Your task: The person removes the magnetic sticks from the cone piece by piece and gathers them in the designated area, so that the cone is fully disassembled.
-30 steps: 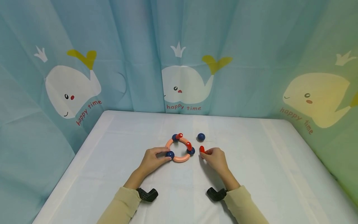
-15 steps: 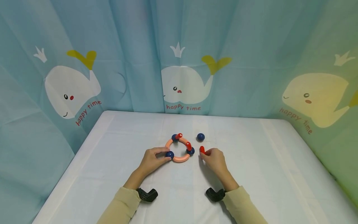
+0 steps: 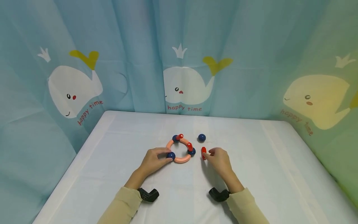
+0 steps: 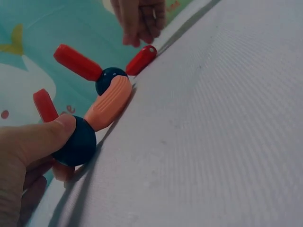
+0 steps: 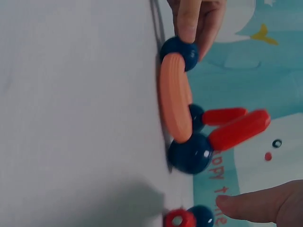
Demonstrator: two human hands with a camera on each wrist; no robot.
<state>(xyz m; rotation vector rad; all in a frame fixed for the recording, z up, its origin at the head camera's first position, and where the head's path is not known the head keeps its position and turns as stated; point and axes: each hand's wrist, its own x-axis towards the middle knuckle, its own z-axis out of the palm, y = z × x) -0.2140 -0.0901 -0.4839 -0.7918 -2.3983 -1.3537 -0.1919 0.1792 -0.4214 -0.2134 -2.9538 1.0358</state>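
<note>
On the white table lies a ring of curved orange sticks [image 3: 182, 159] joined by blue balls. My left hand [image 3: 153, 161] pinches the ring's near-left blue ball [image 3: 171, 156] between thumb and fingers. A red stick [image 3: 190, 147] stands up from the right ball [image 3: 191, 152], and a second red stick [image 3: 180, 136] from the far ball [image 3: 175, 138]. A loose red stick [image 4: 142, 60] lies on the table right of the ring. Just above it is my right hand [image 4: 140, 21], apart from it, holding nothing; in the right wrist view only one finger [image 5: 255, 203] shows.
A spare blue ball [image 3: 201, 137] lies behind the loose red stick. Past the table's far edge hangs a blue curtain [image 3: 139, 87] printed with whales. Each wrist carries a black strapped device [image 3: 219, 194].
My right hand has let go of the red stick and drawn slightly right; the stick now rests on the table. The left hand keeps its hold on the ring's ball.
</note>
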